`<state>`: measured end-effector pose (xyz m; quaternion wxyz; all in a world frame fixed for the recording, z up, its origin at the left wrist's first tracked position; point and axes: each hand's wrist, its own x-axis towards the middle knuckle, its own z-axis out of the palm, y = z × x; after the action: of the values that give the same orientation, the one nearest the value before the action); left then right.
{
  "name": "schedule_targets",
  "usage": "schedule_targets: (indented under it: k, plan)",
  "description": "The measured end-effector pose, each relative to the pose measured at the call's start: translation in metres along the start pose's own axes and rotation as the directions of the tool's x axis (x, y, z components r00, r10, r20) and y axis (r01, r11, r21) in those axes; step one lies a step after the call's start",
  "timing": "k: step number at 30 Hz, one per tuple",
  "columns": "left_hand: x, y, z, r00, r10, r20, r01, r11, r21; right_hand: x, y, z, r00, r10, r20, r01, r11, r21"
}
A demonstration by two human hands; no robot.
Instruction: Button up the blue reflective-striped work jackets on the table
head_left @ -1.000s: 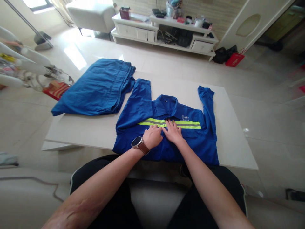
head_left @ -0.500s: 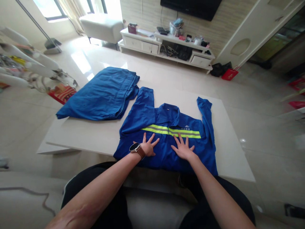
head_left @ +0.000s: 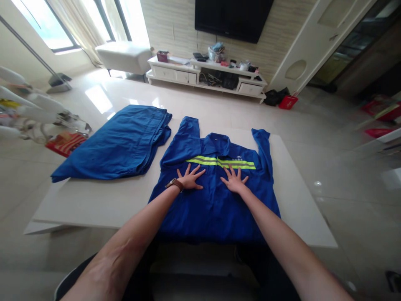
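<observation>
A blue work jacket (head_left: pixel 216 205) lies spread front side up on the white table (head_left: pixel 300 209), its collar pointing away from me. A yellow-green and grey reflective stripe (head_left: pixel 202 160) crosses its chest. My left hand (head_left: pixel 190 179), with a watch (head_left: pixel 174 183) at the wrist, rests flat on the cloth just below the stripe, fingers spread. On the other side of the front placket my right hand (head_left: pixel 234 180) also presses flat with fingers apart, its fingertips by the stripe. Both sleeves reach up toward the far edge. The jacket's lower hem hangs at the near edge.
Folded blue cloth (head_left: pixel 115 142) lies on the table's left part, reaching past its edge. A clothes rack (head_left: pixel 37 108) and red bag (head_left: pixel 65 144) stand at the left. Beyond are a white TV cabinet (head_left: pixel 175 76), a bench (head_left: pixel 123 56) and a red bag (head_left: pixel 287 102).
Both hands have slid forward over the jacket, away from me, closer to the reflective stripe. More of the jacket's lower part now lies on the table. The camera view has tilted up and shifted.
</observation>
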<state>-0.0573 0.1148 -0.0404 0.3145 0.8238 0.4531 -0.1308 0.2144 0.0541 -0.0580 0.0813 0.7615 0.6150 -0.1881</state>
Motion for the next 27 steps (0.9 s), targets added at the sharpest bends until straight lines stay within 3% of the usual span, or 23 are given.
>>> schedule_targets:
  k: [9,16,20,24,27]
  plan:
    - [0.081,-0.013,-0.055,0.997,-0.022,-0.08,0.023,1.0,0.009,0.107,0.005,-0.038,0.999,-0.018,-0.029,0.019,1.0,0.024]
    - [0.112,-0.015,-0.084,0.995,-0.059,-0.08,0.061,0.998,0.029,0.147,-0.003,-0.051,0.998,-0.02,-0.054,0.022,0.999,0.034]
    - [0.099,-0.016,-0.07,0.98,-0.06,-0.189,0.07,0.997,0.045,0.126,0.016,-0.045,0.981,-0.143,-0.133,0.149,0.988,0.037]
    - [0.047,-0.047,-0.037,0.931,-0.024,-0.365,0.076,0.989,0.127,0.055,0.096,-0.031,0.944,-0.262,-0.201,0.257,0.965,-0.052]
    - [-0.004,-0.07,-0.02,0.907,-0.15,-0.394,0.213,0.969,0.122,-0.01,0.161,-0.027,0.974,0.017,-0.225,-0.025,0.999,-0.032]
